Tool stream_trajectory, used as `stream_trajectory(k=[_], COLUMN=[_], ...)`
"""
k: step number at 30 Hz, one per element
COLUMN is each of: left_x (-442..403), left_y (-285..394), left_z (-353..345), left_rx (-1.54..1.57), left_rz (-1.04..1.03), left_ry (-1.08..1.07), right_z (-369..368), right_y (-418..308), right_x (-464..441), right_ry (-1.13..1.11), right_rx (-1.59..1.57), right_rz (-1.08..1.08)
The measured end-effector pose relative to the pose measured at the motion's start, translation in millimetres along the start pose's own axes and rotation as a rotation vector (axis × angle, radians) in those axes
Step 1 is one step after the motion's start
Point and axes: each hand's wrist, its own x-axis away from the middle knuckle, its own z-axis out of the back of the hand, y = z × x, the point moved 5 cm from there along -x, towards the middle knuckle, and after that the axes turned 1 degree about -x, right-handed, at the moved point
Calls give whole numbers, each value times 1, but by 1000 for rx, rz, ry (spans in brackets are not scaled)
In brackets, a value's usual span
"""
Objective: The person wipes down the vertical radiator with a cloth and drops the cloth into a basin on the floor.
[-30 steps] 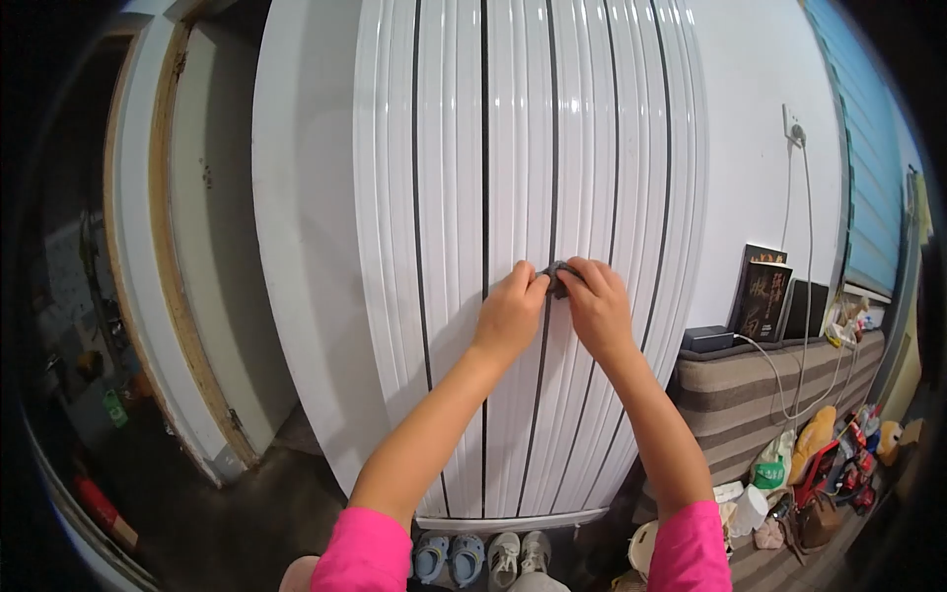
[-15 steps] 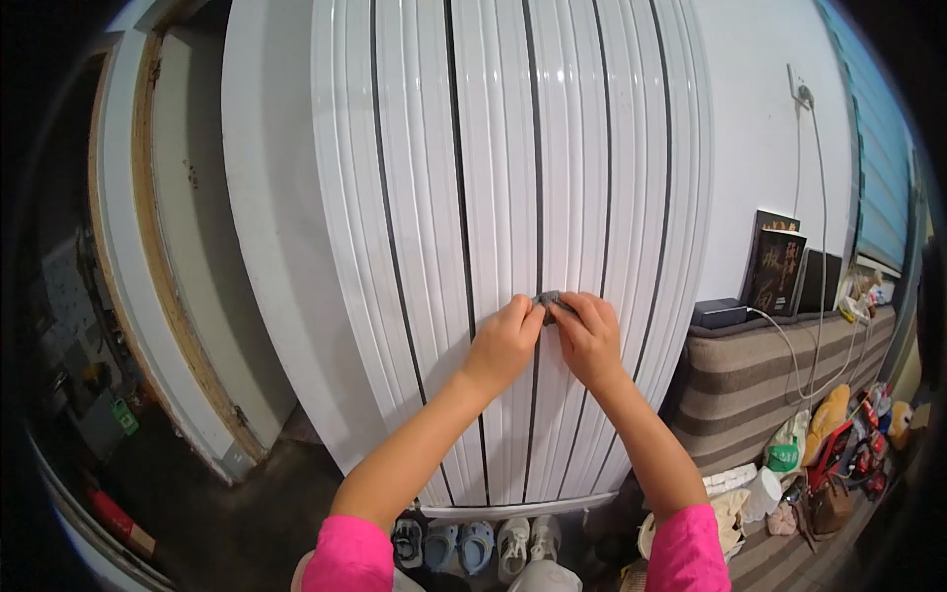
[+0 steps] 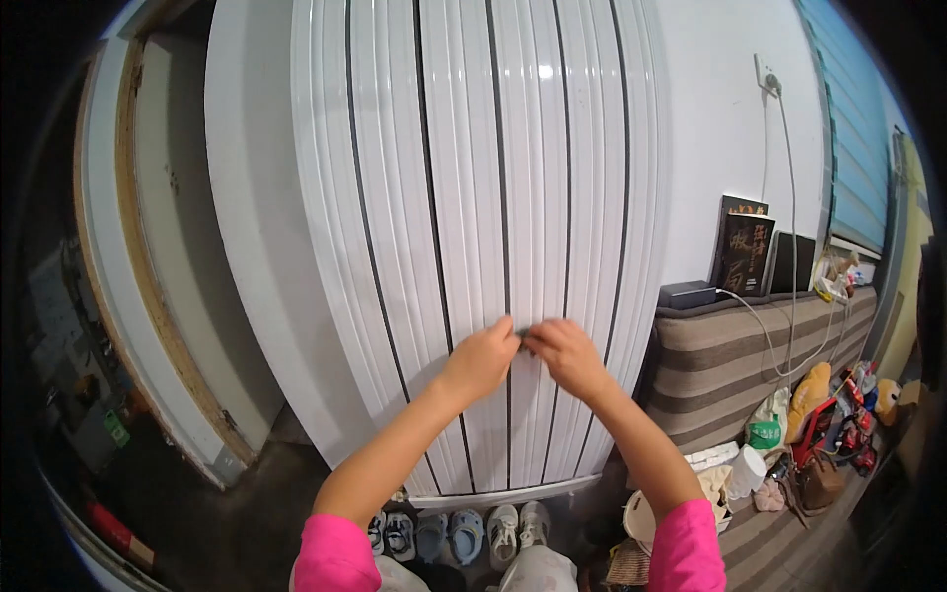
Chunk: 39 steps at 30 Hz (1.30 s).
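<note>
In front of me stands a tall white ribbed panel (image 3: 473,197) with dark vertical strips. My left hand (image 3: 481,359) and my right hand (image 3: 568,357) are close together before its lower half, fingers closed. Between their fingertips shows a bit of a small dark grey piece (image 3: 523,338), perhaps cloth. Most of it is hidden by the fingers, and its exact kind is unclear. Both hands seem to pinch it from either side. Whether it touches the panel I cannot tell.
Several shoes (image 3: 466,536) line the floor below the panel. At right, a striped couch (image 3: 730,345) bears black books (image 3: 747,255) and a dark box (image 3: 688,294) with a white cable. Bags and toys (image 3: 809,405) lie beyond. A door frame (image 3: 158,257) stands at left.
Both hands have come slightly lower on the panel. Less of the grey piece shows between the fingers now. The view has shifted a little to the right.
</note>
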Motion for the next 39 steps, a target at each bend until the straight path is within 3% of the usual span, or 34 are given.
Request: stream_trajectory(k=[4,7,10,23,31,33,39], left_x=[-70,-99,-97,-53,-18,-31,-108], left_y=[13,4,8,23,32,35,43], left_z=[49,42,25,-24,-57,-44,19], left_rx=[3,53,-43,-28,-83,-59,-82], left_rz=[-20,68,21,-43,-97,-99,-18], left_ry=[321,428,491,344,37,98,417], right_z=[52,54,41,15,17,28,86], right_y=[36,57,58,43,27,33,73], right_x=[-49,-61,-42,22,60,49,-26], right_ry=[277,351,392,413,47,-14,288], right_rx=[171,184,170,82,24,43,248], right_rz=[-84,-87,-77,-99,-103,-90,-160])
